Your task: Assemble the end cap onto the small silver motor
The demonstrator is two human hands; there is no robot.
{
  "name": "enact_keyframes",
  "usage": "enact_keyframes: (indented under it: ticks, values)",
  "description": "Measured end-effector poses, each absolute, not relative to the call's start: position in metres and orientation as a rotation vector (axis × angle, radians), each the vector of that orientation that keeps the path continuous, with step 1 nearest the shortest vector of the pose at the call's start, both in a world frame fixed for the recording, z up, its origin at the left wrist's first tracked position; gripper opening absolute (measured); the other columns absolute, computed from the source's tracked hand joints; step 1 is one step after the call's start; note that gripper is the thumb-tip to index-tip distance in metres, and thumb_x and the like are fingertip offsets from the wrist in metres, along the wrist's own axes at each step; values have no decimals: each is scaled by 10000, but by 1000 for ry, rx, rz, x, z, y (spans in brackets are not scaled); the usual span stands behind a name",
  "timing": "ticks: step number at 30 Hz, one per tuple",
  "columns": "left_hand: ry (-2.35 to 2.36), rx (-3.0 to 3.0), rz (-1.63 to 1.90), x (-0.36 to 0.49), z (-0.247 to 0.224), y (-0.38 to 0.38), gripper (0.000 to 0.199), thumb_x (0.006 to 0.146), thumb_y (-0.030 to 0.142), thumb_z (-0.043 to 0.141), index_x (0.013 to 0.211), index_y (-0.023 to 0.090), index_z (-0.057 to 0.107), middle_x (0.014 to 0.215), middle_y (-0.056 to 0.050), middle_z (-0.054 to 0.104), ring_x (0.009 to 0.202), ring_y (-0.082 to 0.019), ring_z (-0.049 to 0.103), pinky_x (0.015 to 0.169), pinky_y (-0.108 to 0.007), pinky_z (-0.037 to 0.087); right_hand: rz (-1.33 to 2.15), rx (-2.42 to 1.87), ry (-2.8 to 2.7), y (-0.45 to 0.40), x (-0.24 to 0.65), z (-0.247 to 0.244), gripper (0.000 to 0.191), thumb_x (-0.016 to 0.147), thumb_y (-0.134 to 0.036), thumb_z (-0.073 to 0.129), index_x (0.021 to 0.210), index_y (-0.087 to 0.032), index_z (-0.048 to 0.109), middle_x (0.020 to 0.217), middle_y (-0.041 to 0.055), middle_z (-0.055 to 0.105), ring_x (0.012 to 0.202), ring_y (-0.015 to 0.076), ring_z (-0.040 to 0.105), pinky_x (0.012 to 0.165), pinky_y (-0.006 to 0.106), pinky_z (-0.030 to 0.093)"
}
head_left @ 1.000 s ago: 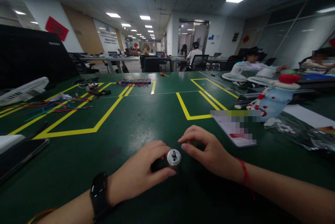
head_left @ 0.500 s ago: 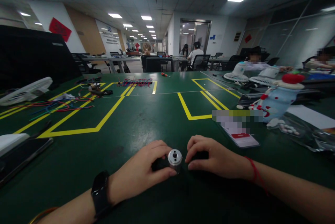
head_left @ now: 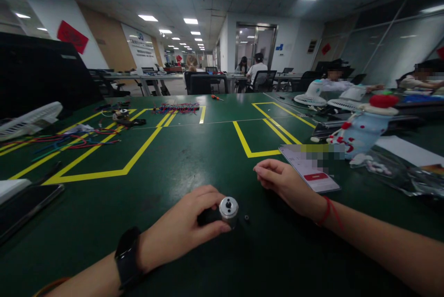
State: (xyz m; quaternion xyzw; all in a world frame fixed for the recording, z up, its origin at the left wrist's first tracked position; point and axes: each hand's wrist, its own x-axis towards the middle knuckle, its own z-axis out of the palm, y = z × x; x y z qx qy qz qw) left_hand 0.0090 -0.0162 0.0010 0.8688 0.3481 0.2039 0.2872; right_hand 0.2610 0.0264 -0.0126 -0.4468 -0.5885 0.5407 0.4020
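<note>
My left hand (head_left: 194,216) is closed around a small silver cylindrical motor (head_left: 228,211), thumb on the near side and fingers on the far side. The motor stands upright on the green table, its round end face with a centre shaft and small holes turned up. Just right of it lies a tiny metal part (head_left: 246,218), perhaps a gear. My right hand (head_left: 282,183) is farther forward, beside the phone (head_left: 305,167). Its fingers are curled together with the tips pinched; what they hold, if anything, is hidden.
Yellow tape (head_left: 90,177) marks the green table (head_left: 194,158). Coloured wires (head_left: 76,139) and a wire bundle (head_left: 178,108) lie left and ahead, a screwdriver (head_left: 217,97) at the far edge. At right are a blue cup (head_left: 367,130), plastic bags (head_left: 412,179) and fans (head_left: 310,95). People sit beyond.
My right hand has moved forward, away from the motor, and its fingers have drawn together. The tiny metal part now shows on the table. My left hand keeps its hold on the motor.
</note>
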Motion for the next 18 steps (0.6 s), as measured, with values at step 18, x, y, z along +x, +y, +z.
enact_keyframes:
  ticks: [18]
  values:
    - [928, 2338, 558, 11, -3, -15, 161, 879, 306, 629, 1005, 215, 590, 969, -22, 580, 888, -199, 542, 766, -304, 419, 824, -857, -2128, -6, 226, 14, 118, 843, -273, 625, 915, -210, 695, 908, 10, 538, 813, 117, 537, 708, 247, 441]
